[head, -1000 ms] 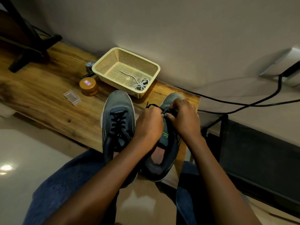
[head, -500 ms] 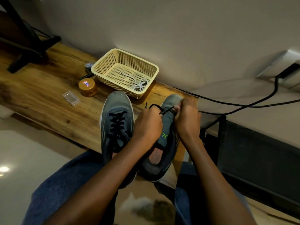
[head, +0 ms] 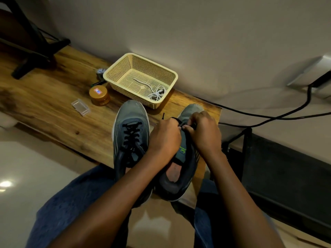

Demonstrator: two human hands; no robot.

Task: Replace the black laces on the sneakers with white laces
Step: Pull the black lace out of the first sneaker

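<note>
Head view: right hand point(head: 206, 135) seemingly back beside left hand point(head: 165, 138); both pinching black lace point(head: 176, 120).

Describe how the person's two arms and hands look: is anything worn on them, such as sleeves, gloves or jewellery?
Both forearms are bare right up to the bottom edge of the picture; no sleeve shows. The left hand and the right hand wear no gloves, and no watch, bracelet or ring can be seen on the parts in view. The only clothing visible is blue denim trousers on the legs below the arms.
</note>
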